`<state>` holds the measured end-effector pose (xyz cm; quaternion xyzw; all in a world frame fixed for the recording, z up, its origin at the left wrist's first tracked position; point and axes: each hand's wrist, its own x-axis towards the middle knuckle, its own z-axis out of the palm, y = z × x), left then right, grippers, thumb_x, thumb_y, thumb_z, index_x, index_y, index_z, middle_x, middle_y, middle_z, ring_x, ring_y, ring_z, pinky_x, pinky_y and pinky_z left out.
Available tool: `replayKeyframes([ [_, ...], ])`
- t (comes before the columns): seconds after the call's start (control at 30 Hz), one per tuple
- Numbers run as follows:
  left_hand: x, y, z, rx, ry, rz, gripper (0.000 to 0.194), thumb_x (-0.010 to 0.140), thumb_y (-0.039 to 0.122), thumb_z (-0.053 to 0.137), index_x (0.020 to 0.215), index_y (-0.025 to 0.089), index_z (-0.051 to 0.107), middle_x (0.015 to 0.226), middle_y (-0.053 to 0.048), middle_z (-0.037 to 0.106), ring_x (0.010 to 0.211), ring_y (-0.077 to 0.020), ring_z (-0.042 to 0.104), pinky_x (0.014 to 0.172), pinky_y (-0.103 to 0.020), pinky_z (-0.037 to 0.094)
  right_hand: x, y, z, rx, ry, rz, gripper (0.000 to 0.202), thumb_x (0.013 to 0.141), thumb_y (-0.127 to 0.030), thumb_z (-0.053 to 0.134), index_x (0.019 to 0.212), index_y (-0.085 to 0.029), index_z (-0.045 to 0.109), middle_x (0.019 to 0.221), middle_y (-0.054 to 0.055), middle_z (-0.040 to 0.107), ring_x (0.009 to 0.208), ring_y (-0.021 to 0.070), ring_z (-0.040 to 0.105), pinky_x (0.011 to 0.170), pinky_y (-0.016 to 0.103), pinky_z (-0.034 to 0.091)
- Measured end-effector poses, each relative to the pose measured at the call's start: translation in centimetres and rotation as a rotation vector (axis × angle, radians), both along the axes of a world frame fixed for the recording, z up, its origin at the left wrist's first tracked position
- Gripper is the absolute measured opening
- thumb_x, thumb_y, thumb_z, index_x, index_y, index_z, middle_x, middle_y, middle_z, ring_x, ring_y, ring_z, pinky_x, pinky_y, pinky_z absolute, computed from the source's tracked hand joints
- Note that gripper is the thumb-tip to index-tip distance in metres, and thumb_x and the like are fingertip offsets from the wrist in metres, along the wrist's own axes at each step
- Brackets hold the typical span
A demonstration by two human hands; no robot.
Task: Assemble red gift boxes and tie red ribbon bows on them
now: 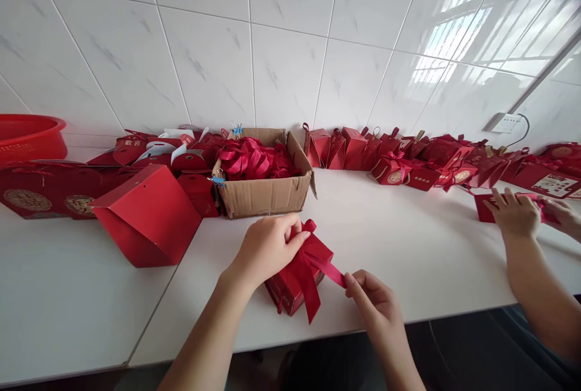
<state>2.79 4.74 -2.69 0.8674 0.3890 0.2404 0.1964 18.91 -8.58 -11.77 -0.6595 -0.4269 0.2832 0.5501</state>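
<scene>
A small red gift box [290, 285] sits on the white table in front of me, with a red satin ribbon [310, 285] across its top. My left hand [272, 244] is closed at the box's upper side, thumb and fingers pinching the ribbon near a loop. One ribbon tail hangs down over the box's front. The other tail stretches to the right, where my right hand [373, 300] grips its end between thumb and finger. Part of the box is hidden under my left hand and the ribbon.
Behind the box stands a cardboard carton [263, 197] of red ribbons. A large red box [149, 215] and a red basin [31, 137] are left. Several finished-looking red boxes [356, 149] line the wall. At right, another person's hands [517, 212] work on a red box [485, 207].
</scene>
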Motion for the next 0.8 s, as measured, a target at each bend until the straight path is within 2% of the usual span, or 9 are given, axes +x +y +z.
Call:
replayKeyframes([
  [0.1,-0.1,-0.1,0.2,-0.02,-0.017,-0.011,0.022,0.086,0.037,0.053,0.07,0.021,0.052,0.052,0.007,0.043,0.049,-0.011,0.038,0.052,-0.023,0.028,0.1,-0.3,-1.4,-0.031,-0.125,-0.091,0.043,0.086,-0.054,0.05,0.062,-0.019,0.046,0.058,-0.002,0.038,0.056,0.013,0.035,0.052,0.026,0.03],
  [0.17,-0.2,-0.2,0.4,-0.031,-0.034,-0.014,0.022,0.086,0.039,0.053,0.071,0.021,0.053,0.053,0.006,0.046,0.049,-0.0109,0.039,0.052,-0.023,0.029,0.0,-0.4,-1.9,-0.01,-0.224,-0.102,0.039,0.087,-0.05,0.049,0.064,-0.019,0.049,0.062,0.0,0.046,0.059,0.015,0.043,0.056,0.027,0.036],
  [0.3,-1.0,-0.1,0.8,-0.057,-0.048,0.002,0.026,0.087,0.045,0.05,0.075,0.023,0.055,0.056,0.006,0.053,0.05,-0.0117,0.043,0.052,-0.023,0.031,-0.9,-0.4,-2.3,0.013,-0.427,-0.063,0.022,0.086,-0.043,0.055,0.089,-0.021,0.061,0.098,0.007,0.061,0.09,0.0235,0.058,0.079,0.035,0.047],
  [0.37,-1.7,0.0,1.0,-0.063,-0.038,0.016,0.027,0.087,0.047,0.048,0.075,0.024,0.055,0.056,0.005,0.055,0.05,-0.0122,0.045,0.051,-0.023,0.031,-1.5,-0.3,-2.4,-0.002,-0.522,-0.074,0.025,0.085,-0.041,0.057,0.101,-0.023,0.062,0.108,0.009,0.061,0.101,0.0269,0.057,0.086,0.04,0.048],
  [0.5,-3.2,0.6,1.2,-0.03,-0.036,0.073,0.028,0.087,0.048,0.049,0.074,0.024,0.055,0.057,0.006,0.054,0.05,-0.0119,0.043,0.05,-0.023,0.031,-2.3,0.1,-2.9,-0.021,-0.626,-0.097,0.036,0.084,-0.043,0.058,0.114,-0.023,0.058,0.113,0.01,0.062,0.107,0.0305,0.057,0.088,0.048,0.048],
  [0.57,-3.9,0.8,1.3,-0.031,-0.04,0.105,0.03,0.087,0.05,0.049,0.072,0.024,0.054,0.057,0.006,0.054,0.049,-0.0115,0.043,0.05,-0.022,0.031,-2.8,0.3,-3.1,-0.028,-0.652,-0.103,0.057,0.08,-0.046,0.062,0.13,-0.023,0.048,0.123,0.013,0.059,0.113,0.034,0.054,0.09,0.052,0.047],
  [0.67,-4.7,1.1,1.4,-0.043,-0.04,0.135,0.033,0.086,0.052,0.048,0.07,0.023,0.052,0.057,0.006,0.053,0.048,-0.0111,0.042,0.048,-0.022,0.029,-4.3,0.5,-3.4,0.009,-0.63,-0.123,0.096,0.071,-0.049,0.07,0.148,-0.023,0.019,0.137,0.018,0.048,0.121,0.0395,0.049,0.093,0.059,0.044],
  [0.73,-5.1,1.3,1.5,-0.059,-0.027,0.143,0.033,0.086,0.052,0.047,0.07,0.023,0.052,0.057,0.006,0.053,0.048,-0.0112,0.042,0.047,-0.023,0.028,-5.7,0.7,-3.4,0.067,-0.557,-0.125,0.113,0.067,-0.047,0.073,0.151,-0.023,0.001,0.143,0.019,0.041,0.125,0.0411,0.046,0.094,0.059,0.044],
  [0.8,-5.3,1.4,1.4,-0.109,0.0,0.129,0.029,0.086,0.05,0.049,0.074,0.024,0.054,0.06,0.006,0.057,0.05,-0.0121,0.046,0.048,-0.023,0.03,-7.1,1.1,-3.3,0.142,-0.461,-0.124,0.121,0.065,-0.043,0.076,0.151,-0.023,-0.007,0.146,0.019,0.037,0.128,0.0411,0.044,0.096,0.057,0.044],
])
